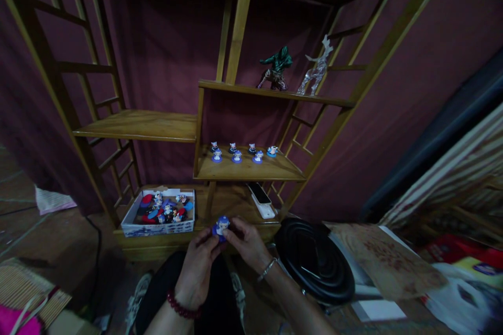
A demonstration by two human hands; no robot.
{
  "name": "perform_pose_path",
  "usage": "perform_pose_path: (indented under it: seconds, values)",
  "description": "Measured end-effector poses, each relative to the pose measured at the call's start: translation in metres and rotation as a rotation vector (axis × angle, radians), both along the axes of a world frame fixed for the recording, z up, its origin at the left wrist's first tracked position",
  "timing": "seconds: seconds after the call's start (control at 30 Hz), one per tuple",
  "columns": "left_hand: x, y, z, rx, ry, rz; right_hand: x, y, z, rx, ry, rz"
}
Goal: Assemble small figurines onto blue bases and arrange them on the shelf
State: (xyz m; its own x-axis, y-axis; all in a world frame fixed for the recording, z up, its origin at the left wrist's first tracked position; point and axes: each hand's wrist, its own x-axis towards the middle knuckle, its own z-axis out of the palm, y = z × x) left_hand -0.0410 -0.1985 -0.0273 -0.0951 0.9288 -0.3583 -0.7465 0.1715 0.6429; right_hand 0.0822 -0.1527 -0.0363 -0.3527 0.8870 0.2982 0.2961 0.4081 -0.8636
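Between my two hands, in front of the lowest shelf, is a small purple-and-white toy figurine (222, 224) on a purple base. My left hand (201, 261) grips it from the left, fingers closed around the base. From the right, the fingertips of my right hand (247, 241) pinch its side. Similar figurines stand in two rows on the middle shelf (251, 170): purple ones such as the figurine (237, 157) in front, darker ones such as the figurine (232, 147) behind. Left of my hands, a shallow cardboard box (159, 229) holds several jumbled figurines and coloured bases.
On the lowest shelf, a dark-screened phone (259, 193) lies on a white box (268, 211). A green figure (278, 69) and a clear deer ornament (316, 70) stand on the upper right shelf. Below right are a round black seat (314, 261) and a patterned board (385, 256).
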Motion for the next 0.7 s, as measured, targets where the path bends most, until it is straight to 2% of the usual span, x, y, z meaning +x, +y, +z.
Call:
perform_pose_path:
  seconds: [0.3, 0.7]
  values:
    - [0.006, 0.006, 0.006, 0.036, 0.009, -0.029, 0.008, 0.004, 0.002, -0.041, 0.054, 0.015]
    - [0.027, 0.020, 0.009, 0.112, 0.061, -0.113, 0.028, 0.011, 0.005, -0.057, 0.070, -0.090]
